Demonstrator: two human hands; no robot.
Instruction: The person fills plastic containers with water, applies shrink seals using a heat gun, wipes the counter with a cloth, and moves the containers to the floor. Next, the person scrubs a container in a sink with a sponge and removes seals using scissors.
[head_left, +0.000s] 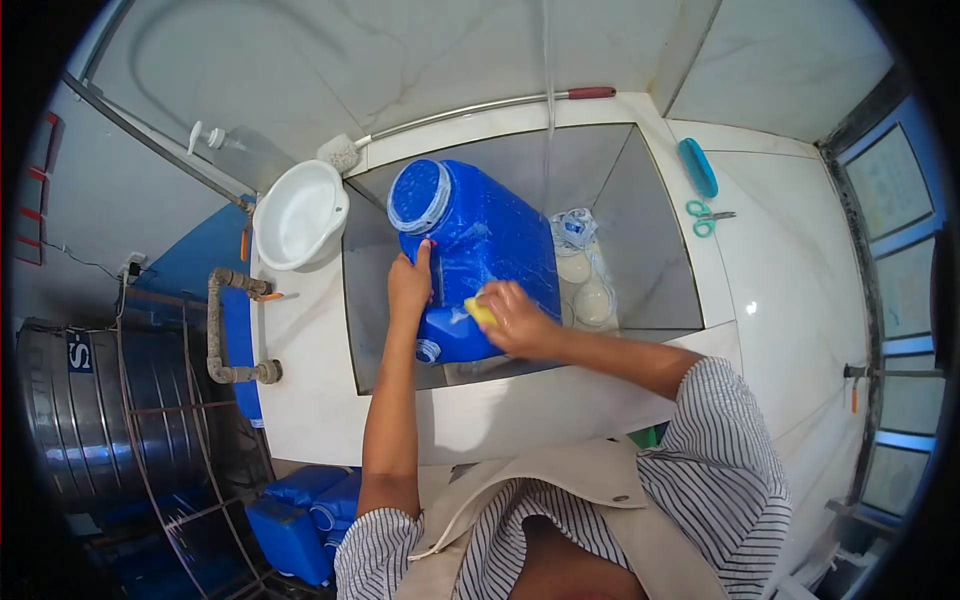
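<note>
A big blue plastic jug point(505, 235) with suds on its sides lies tilted in the grey sink point(650, 230), its wide round cap end toward the upper left. My left hand point(410, 285) is wrapped round the jug's handle. In my right hand point(520, 322) is a yellow sponge point(481, 312), pressed against the lower side of the jug. Right of the jug, in the sink's bottom, are round pale lids point(592, 303) and a clear plastic item point(573, 230) whose kind I cannot make out.
On the left counter stands a white basin point(301, 215), with a pump bottle point(230, 145) behind it. A long-handled brush point(470, 110) lies along the back ledge. To the right are a teal brush point(697, 167) and scissors point(706, 218). Pipes point(222, 325) rise at left; blue jugs point(300, 520) stand below.
</note>
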